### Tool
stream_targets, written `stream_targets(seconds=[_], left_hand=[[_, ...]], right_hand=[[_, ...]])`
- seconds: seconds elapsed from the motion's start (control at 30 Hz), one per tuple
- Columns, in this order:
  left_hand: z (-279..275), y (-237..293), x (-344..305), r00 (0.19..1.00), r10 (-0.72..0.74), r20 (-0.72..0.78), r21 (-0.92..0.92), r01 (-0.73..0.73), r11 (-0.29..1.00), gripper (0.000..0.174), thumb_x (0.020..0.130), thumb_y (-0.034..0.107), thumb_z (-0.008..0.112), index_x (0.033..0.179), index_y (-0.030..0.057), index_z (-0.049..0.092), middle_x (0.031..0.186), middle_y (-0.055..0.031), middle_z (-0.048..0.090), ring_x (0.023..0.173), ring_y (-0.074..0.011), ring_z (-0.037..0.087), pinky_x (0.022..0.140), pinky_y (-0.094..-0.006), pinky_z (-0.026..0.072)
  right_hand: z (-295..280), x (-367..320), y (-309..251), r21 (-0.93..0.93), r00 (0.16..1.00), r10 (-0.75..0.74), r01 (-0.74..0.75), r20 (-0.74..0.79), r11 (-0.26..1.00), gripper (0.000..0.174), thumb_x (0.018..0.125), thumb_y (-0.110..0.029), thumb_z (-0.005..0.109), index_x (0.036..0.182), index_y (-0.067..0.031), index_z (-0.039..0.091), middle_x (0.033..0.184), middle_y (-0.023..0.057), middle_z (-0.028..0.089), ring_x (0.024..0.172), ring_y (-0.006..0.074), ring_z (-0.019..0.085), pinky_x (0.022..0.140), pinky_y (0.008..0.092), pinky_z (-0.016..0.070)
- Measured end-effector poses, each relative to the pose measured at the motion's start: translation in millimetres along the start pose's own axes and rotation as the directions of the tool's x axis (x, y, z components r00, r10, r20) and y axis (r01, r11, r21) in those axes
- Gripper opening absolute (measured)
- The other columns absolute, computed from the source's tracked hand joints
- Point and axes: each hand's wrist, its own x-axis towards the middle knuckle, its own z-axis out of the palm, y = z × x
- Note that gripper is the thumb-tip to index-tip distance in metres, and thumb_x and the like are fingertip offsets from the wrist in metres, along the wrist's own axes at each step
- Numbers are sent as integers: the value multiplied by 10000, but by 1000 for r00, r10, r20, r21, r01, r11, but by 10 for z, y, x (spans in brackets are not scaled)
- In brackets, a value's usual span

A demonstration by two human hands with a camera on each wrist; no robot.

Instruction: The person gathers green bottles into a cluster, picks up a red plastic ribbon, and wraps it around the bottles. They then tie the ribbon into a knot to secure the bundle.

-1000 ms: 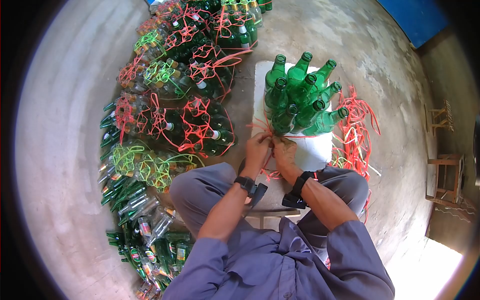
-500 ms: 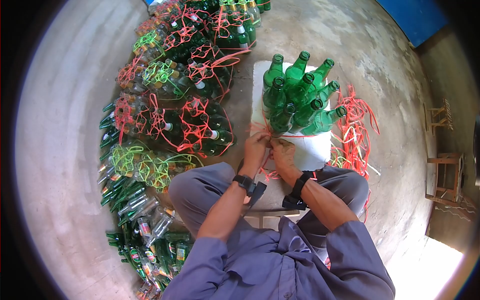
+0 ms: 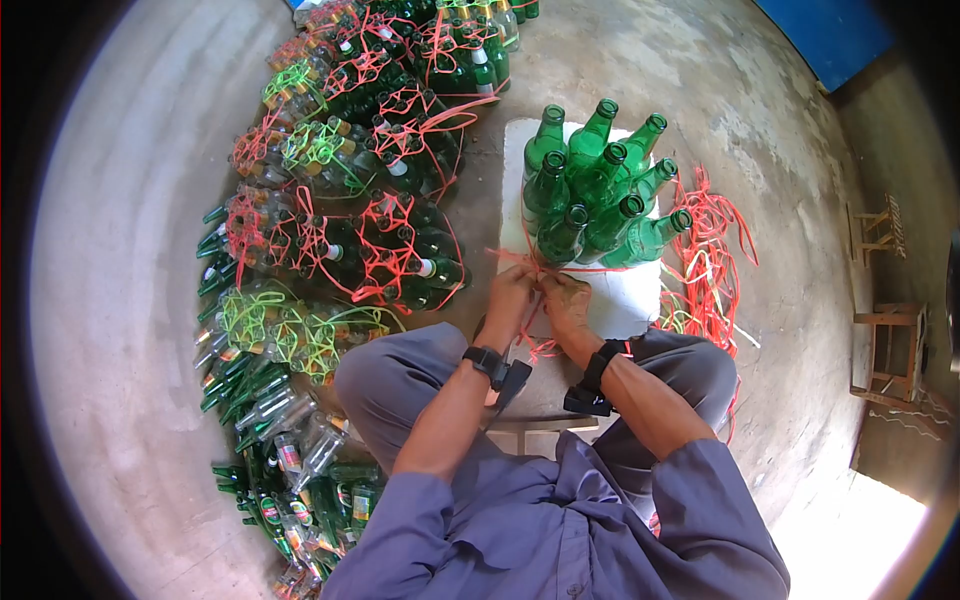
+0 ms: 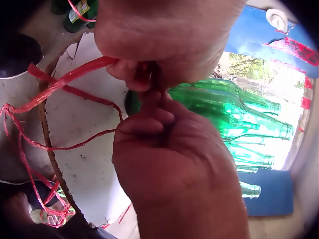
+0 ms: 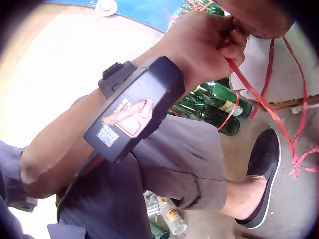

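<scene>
Several green glass bottles (image 3: 602,185) stand upright in a cluster on a white board (image 3: 625,310). A red plastic strap (image 3: 600,269) runs around their lower part. Both hands meet at the near left side of the cluster. My left hand (image 3: 513,296) pinches the strap, and a length of it trails from its fingers in the left wrist view. Against it, my right hand (image 3: 567,304) has thumb and fingers curled together at the same spot on the strap. The pinched piece itself is hidden by the fingers.
Strap-tied bundles of bottles (image 3: 415,250) stand in rows to the left, with loose bottles (image 3: 290,450) lying nearer. A tangled heap of red straps (image 3: 708,245) lies right of the board. Wooden stools (image 3: 890,350) stand far right. The person's knees flank the work.
Both hands stay together at the strap with only small finger movements. The loose strap ends left of the fingers have shifted. The whole head view has drifted slightly.
</scene>
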Motion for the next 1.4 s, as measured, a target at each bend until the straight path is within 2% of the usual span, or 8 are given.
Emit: stream_targets(seconds=[0.23,0.3,0.53,0.6,0.73,0.8,1.1,1.4], left_hand=[[-14,122,-20,986,-164,41,-147,169,975,135,880,90,565,888,-2,664,699,-19,612,553,-65,501,473,-220,356],[-14,94,1,982,-184,42,-218,189,957,122,876,80,570,905,5,661,704,-16,612,551,-61,505,461,-210,348],[-33,15,33,982,-180,61,-269,190,944,65,865,83,601,890,43,647,736,-14,628,563,-59,512,456,-196,337],[-29,13,35,983,-172,63,-275,183,944,45,861,98,633,884,60,641,745,-13,639,564,-53,503,454,-193,325],[-16,48,22,986,-164,13,-284,161,945,45,854,80,639,892,79,615,751,-12,636,561,-52,498,449,-195,326],[-14,61,13,985,-171,2,-272,165,948,53,853,74,641,893,84,607,751,-11,635,558,-51,495,448,-195,326],[-7,37,-19,992,-121,-39,-206,111,972,81,854,81,645,933,63,650,746,-4,644,548,-41,483,456,-187,322],[-3,112,-39,987,-137,89,-346,160,925,79,865,84,619,933,60,653,741,1,652,544,-43,489,458,-189,327]], right_hand=[[8,-89,-151,-33,999,-46,45,-29,998,197,822,-101,638,953,11,733,751,83,716,660,104,594,631,294,491],[41,-88,-149,28,989,-134,136,-59,990,165,839,-138,645,856,3,729,630,-29,559,561,69,437,504,260,356],[19,-96,-171,-38,990,-128,127,-50,991,172,835,-133,637,857,7,733,628,-26,571,558,67,436,500,259,355],[4,-81,-157,-45,998,-59,57,-35,997,179,812,-87,627,912,27,723,702,99,699,620,94,570,599,304,480],[20,-71,-134,9,998,-57,57,-38,998,179,812,-93,628,902,28,724,703,97,700,613,102,577,596,302,479],[37,-69,-156,9,997,-55,55,-51,998,164,836,-134,641,846,-1,736,621,-8,594,500,62,445,458,256,344],[1,-2,-64,96,996,88,-90,19,991,158,857,-131,645,829,18,691,670,10,597,511,73,461,453,238,351],[-30,-66,-223,271,977,202,-212,66,939,112,839,-98,657,802,6,670,673,7,577,520,69,449,452,225,338]])
